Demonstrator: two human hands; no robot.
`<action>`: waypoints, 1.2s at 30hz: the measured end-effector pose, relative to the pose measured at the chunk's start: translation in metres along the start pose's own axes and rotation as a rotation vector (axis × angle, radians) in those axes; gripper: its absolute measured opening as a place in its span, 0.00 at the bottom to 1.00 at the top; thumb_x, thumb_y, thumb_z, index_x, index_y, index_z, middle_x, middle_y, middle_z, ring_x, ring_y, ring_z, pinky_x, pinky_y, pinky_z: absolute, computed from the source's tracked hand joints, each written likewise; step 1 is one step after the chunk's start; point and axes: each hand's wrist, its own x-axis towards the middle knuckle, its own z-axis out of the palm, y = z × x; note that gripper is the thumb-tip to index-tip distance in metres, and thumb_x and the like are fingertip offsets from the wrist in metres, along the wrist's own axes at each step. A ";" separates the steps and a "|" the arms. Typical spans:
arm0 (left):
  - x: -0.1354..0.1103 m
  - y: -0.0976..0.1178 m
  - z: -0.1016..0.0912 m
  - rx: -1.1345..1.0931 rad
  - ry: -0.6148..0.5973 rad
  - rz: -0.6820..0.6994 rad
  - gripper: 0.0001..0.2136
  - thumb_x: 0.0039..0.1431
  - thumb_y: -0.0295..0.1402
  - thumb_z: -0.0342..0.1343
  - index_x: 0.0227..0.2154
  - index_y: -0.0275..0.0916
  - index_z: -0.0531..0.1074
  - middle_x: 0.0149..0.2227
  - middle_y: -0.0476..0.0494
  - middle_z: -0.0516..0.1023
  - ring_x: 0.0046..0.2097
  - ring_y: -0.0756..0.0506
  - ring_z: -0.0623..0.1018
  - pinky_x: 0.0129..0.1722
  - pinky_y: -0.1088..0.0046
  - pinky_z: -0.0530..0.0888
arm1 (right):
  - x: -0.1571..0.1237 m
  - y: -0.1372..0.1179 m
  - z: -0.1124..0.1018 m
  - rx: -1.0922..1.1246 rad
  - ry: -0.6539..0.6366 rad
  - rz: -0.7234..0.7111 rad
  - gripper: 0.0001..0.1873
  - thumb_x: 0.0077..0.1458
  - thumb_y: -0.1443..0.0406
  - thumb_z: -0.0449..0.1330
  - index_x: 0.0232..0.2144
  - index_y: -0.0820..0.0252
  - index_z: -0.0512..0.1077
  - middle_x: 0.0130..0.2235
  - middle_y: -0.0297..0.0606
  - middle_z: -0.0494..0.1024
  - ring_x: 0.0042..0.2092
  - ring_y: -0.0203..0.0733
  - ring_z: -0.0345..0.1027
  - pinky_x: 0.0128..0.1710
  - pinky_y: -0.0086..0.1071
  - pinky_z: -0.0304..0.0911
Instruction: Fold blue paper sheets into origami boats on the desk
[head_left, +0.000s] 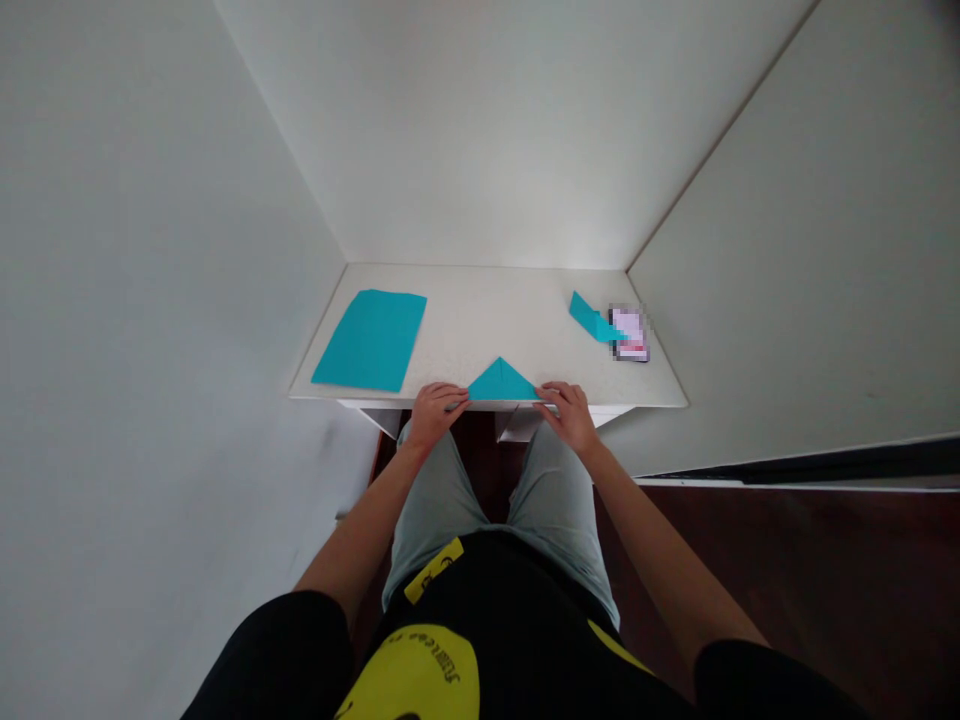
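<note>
A turquoise sheet of paper folded into a triangle [501, 382] lies at the front edge of the white desk, its point facing the wall and a crease running down from the tip. My left hand [437, 408] pinches its left corner between thumb and fingers. At the opposite corner, my right hand [568, 408] grips the paper the same way. Toward the back right rests a smaller folded turquoise paper piece [589, 318], bent in the middle.
Flat turquoise paper [373, 342] covers the desk's left part. A blurred, phone-sized object [630, 335] lies at the right, partly under the folded piece. Walls close in the white desk [487, 310] at the back and both sides.
</note>
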 end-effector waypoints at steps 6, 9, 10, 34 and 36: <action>-0.005 0.008 -0.004 0.044 -0.012 -0.054 0.03 0.68 0.34 0.67 0.39 0.46 0.86 0.40 0.45 0.89 0.45 0.41 0.85 0.52 0.58 0.77 | 0.005 -0.003 -0.004 0.127 -0.002 0.062 0.13 0.71 0.55 0.60 0.44 0.53 0.83 0.48 0.46 0.83 0.49 0.52 0.76 0.50 0.47 0.67; -0.002 0.014 -0.005 0.003 -0.015 -0.055 0.05 0.71 0.34 0.64 0.44 0.45 0.85 0.43 0.44 0.88 0.46 0.42 0.85 0.51 0.62 0.79 | 0.011 -0.011 -0.009 0.312 -0.013 0.190 0.16 0.70 0.52 0.60 0.42 0.54 0.83 0.41 0.44 0.84 0.41 0.48 0.76 0.44 0.44 0.70; 0.000 0.017 -0.006 -0.026 -0.015 -0.049 0.06 0.71 0.34 0.63 0.45 0.44 0.84 0.43 0.44 0.87 0.46 0.43 0.85 0.52 0.64 0.79 | 0.014 -0.015 -0.011 0.380 -0.004 0.257 0.17 0.70 0.50 0.60 0.42 0.54 0.82 0.40 0.43 0.83 0.38 0.47 0.75 0.42 0.42 0.70; 0.018 0.057 -0.002 -0.319 0.023 -0.195 0.10 0.70 0.34 0.60 0.52 0.43 0.80 0.42 0.45 0.81 0.39 0.49 0.83 0.44 0.71 0.84 | 0.066 -0.063 -0.046 0.603 0.130 0.370 0.16 0.59 0.58 0.65 0.48 0.53 0.70 0.31 0.29 0.70 0.32 0.41 0.66 0.37 0.37 0.67; 0.020 0.062 -0.001 -0.276 0.005 -0.168 0.12 0.69 0.32 0.61 0.53 0.43 0.80 0.41 0.46 0.79 0.38 0.49 0.82 0.44 0.70 0.83 | 0.067 -0.066 -0.043 0.553 0.130 0.357 0.14 0.59 0.60 0.63 0.47 0.54 0.71 0.33 0.31 0.72 0.32 0.41 0.66 0.37 0.38 0.67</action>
